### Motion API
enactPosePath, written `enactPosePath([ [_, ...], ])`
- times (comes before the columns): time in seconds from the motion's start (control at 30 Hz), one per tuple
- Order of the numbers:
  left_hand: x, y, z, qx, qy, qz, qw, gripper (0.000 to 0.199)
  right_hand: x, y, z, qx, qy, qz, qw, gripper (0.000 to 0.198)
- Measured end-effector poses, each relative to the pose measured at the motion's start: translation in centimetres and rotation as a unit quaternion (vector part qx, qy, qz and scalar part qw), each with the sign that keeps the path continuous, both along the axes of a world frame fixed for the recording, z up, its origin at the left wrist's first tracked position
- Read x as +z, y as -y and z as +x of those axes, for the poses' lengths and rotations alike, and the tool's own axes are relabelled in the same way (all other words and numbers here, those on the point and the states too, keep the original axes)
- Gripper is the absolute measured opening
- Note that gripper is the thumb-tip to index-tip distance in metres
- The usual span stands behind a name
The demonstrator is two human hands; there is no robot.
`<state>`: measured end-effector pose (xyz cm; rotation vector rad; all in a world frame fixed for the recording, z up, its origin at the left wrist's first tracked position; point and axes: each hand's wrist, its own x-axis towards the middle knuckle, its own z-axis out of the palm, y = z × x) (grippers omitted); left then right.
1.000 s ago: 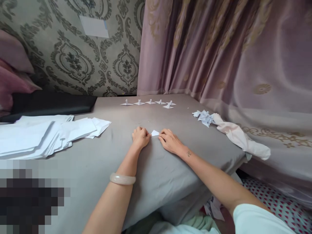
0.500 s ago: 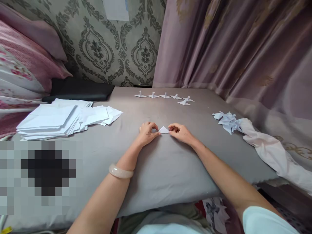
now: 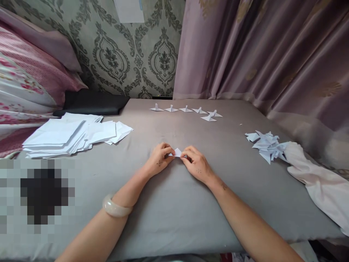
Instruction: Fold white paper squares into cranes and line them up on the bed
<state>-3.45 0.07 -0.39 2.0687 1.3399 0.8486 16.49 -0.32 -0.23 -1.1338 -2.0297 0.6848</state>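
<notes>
Head-worn view of two bare hands working on a small folded white paper (image 3: pixel 177 152), which lies at the centre of a grey cloth surface (image 3: pixel 174 214), its peak pointing away from the person. The left hand (image 3: pixel 160 160) is nearly closed, fingers curled, with the thumb and fingertips pinching the paper's left end; the right hand (image 3: pixel 196 164) is likewise nearly closed and pinches the right end, so that only the middle of the piece shows between them. A pale bangle (image 3: pixel 117 207) encircles the left forearm. Beyond the hands, six folded paper figures (image 3: pixel 185 109) stand near the far edge: five in a row and one just in front of the rightmost, each with flat side points and a raised centre. At left, a stack of white sheets (image 3: pixel 54 133) spreads towards the middle, with a flat black object (image 3: pixel 95 103) behind it. At right, a heap of folded pieces (image 3: pixel 268 145) lies against a crumpled pale cloth (image 3: pixel 316 178). Background: patterned wall (image 3: pixel 139 72) bearing a white sheet (image 3: pixel 129 11), and a mauve curtain (image 3: pixel 231 47).
</notes>
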Motion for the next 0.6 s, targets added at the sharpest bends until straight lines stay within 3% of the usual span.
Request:
enactPosePath([
  [0.1,0.4,0.2,0.2,0.014,0.057,0.021,0.998,0.012,0.8,0.3,-0.4,-0.025,-0.077,-0.001,0.997,0.010],
  [0.17,0.7,0.2,0.3,0.042,0.093,0.070,0.992,0.011,1.4,0.2,-0.7,-0.089,-0.170,-0.054,0.980,0.017],
  [0.27,1.0,0.4,0.6,0.057,0.095,0.163,0.980,0.012,1.9,-0.3,-0.9,-0.136,-0.302,-0.243,0.912,0.033],
  [0.33,1.2,0.6,0.9,0.038,0.077,0.206,0.975,0.015,2.0,-0.5,-1.0,-0.092,-0.364,-0.367,0.852,0.038],
  [0.4,1.5,0.9,1.1,0.009,0.071,0.216,0.974,0.021,2.1,-0.5,-1.1,-0.049,-0.404,-0.422,0.810,0.036],
  [0.5,2.2,1.5,1.5,-0.007,0.103,0.142,0.985,0.028,2.2,-0.3,-1.1,-0.041,-0.435,-0.428,0.791,0.033],
  [0.6,2.8,1.7,1.7,0.030,0.200,-0.020,0.979,0.025,2.3,-0.1,-1.3,-0.046,-0.430,-0.403,0.807,0.035],
])
